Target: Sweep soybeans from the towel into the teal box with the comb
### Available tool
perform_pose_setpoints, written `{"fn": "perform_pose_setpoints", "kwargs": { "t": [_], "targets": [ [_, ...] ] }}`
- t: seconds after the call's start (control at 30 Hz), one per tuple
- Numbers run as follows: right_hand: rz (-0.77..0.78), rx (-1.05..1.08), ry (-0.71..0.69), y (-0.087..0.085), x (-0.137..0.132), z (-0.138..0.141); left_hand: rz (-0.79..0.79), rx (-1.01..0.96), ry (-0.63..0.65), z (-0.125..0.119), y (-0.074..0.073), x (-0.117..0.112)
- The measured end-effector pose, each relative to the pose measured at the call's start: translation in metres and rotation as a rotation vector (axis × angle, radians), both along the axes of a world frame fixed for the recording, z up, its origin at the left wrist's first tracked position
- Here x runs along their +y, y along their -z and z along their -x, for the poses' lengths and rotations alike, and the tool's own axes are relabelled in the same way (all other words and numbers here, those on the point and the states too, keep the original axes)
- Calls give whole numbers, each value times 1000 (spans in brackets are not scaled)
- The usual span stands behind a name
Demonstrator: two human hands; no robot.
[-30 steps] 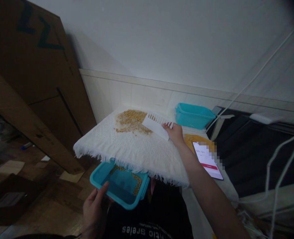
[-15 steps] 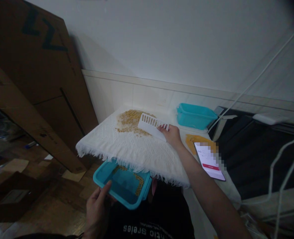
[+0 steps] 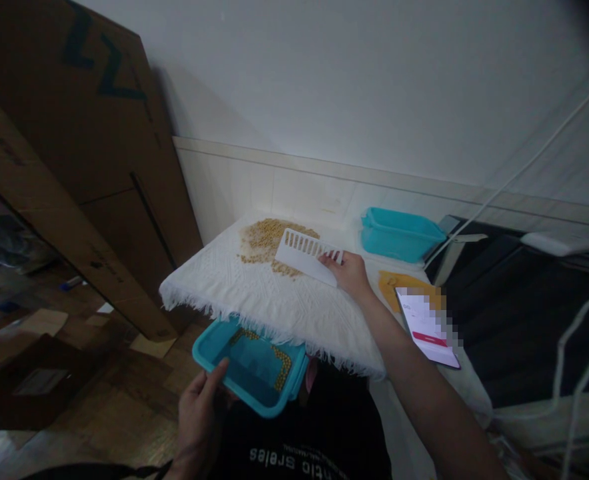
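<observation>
My right hand [image 3: 349,273] grips a white slotted plastic scraper [image 3: 304,255] and holds it on edge against a heap of small yellow-brown grains [image 3: 269,241] lying on a white fringed cloth [image 3: 254,293]. My left hand [image 3: 199,417] holds a teal plastic tray [image 3: 252,365] just below the cloth's near edge, thumb over its rim. Some grains lie along the inside of that tray.
A second teal tray [image 3: 399,233] stands at the back of the table. A phone with a lit screen [image 3: 427,327] lies on a yellow patch at the right. Large cardboard boxes [image 3: 74,167] lean at the left. White cables [image 3: 534,160] cross the right side.
The scraper has slid left into the grain heap, covering more of it. The view has shifted slightly; the left hand still holds the tray under the cloth edge.
</observation>
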State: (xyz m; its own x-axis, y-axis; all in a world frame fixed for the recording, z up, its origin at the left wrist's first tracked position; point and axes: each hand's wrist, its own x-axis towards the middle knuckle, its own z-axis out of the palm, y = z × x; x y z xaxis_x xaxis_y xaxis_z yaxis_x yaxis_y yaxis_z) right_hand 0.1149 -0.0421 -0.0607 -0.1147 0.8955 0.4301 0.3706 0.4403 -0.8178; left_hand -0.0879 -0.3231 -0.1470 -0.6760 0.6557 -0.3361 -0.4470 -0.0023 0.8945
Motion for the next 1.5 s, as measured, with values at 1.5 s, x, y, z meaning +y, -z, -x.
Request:
{"fn": "perform_pose_setpoints", "kwargs": {
  "t": [1.5],
  "targets": [
    [-54, -162, 130, -22, -66, -41, 21, 12, 18, 2, 2, 0]
  ]
}}
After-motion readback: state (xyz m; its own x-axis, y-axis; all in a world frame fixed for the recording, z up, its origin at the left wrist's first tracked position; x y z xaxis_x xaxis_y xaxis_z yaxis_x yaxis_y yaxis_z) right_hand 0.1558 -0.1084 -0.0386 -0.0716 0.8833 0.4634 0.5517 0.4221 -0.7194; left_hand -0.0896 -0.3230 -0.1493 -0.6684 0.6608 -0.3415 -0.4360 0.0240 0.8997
